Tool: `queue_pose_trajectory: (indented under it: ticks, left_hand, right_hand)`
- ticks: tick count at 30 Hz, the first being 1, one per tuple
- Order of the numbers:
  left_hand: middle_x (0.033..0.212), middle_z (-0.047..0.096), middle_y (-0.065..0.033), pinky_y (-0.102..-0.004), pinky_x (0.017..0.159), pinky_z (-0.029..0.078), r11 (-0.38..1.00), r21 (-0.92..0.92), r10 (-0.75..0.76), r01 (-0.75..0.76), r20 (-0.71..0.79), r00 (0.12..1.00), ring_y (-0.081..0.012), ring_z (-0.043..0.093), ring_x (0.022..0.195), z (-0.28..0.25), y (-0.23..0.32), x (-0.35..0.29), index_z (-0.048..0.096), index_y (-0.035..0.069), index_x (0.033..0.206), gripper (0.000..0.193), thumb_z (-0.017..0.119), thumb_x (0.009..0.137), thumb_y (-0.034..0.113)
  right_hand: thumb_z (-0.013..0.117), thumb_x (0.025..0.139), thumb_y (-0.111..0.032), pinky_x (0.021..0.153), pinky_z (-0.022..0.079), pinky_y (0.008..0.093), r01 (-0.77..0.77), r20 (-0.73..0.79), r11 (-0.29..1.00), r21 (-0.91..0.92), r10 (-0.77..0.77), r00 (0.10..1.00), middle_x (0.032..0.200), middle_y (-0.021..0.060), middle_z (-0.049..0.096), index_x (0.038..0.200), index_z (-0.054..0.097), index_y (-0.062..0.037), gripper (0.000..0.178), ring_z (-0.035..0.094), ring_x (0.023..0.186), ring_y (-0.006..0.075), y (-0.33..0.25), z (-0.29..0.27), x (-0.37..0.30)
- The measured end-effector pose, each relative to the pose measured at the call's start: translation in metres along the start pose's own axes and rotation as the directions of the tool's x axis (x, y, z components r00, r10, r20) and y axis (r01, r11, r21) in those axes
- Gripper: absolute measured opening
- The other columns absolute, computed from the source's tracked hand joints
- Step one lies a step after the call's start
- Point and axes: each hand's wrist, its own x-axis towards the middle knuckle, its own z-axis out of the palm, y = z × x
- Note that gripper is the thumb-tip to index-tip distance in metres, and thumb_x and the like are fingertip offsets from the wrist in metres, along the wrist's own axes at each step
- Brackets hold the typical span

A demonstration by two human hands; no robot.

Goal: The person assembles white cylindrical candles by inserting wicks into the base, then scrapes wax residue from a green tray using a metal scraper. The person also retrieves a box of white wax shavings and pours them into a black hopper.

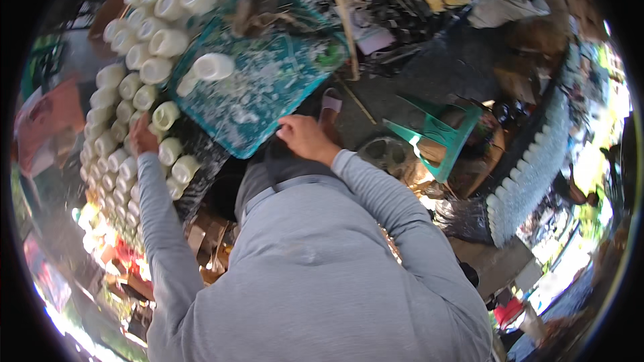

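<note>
Forward, left hand (143, 138) among jars (166, 115), right hand (307, 137) curled

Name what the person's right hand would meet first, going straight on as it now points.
The right hand would likely meet the teal, rectangular plastic tray first, at its rim; depth is unclear, so they may be touching.

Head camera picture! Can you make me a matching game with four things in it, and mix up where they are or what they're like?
Things:
1. left hand
2. right hand
3. plastic stool
4. tray

Places and looks:
A. green, to the right of both hands
B. among rows of pale jars
C. teal, with a white jar on it
D. at the tray's edge

Right pairs: 1-B, 2-D, 3-A, 4-C
</note>
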Motion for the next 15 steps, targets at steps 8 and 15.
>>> queue_pose_trajectory:
  ticks: [8,15]
  left_hand:
    - [0.096,0.074,-0.0177,-0.043,0.076,0.056,0.911,-0.38,0.063,-0.159,-0.251,0.966,-0.0363,0.071,0.086,-0.022,0.14,-0.015,0.073,0.003,0.107,0.016,0.066,0.101,0.016]
    - [0.09,0.069,-0.0196,-0.0479,0.078,0.055,0.959,-0.269,0.164,-0.09,0.267,0.949,-0.0402,0.067,0.084,-0.029,0.283,-0.044,0.068,0.003,0.101,0.011,0.07,0.094,0.011]
  right_hand:
    - [0.065,0.093,-0.013,0.082,0.055,0.0472,0.194,-0.169,0.971,-0.143,-0.217,0.961,0.093,0.0179,0.071,0.091,0.07,-0.0013,0.012,0.069,0.091,0.0393,-0.001,-0.012,0.037]
    - [0.061,0.09,-0.014,0.092,0.055,0.0495,0.137,0.109,0.798,-0.587,-0.09,0.99,0.127,0.0238,0.064,0.119,0.069,-0.0045,0.031,0.067,0.105,0.0396,0.008,-0.044,0.069]
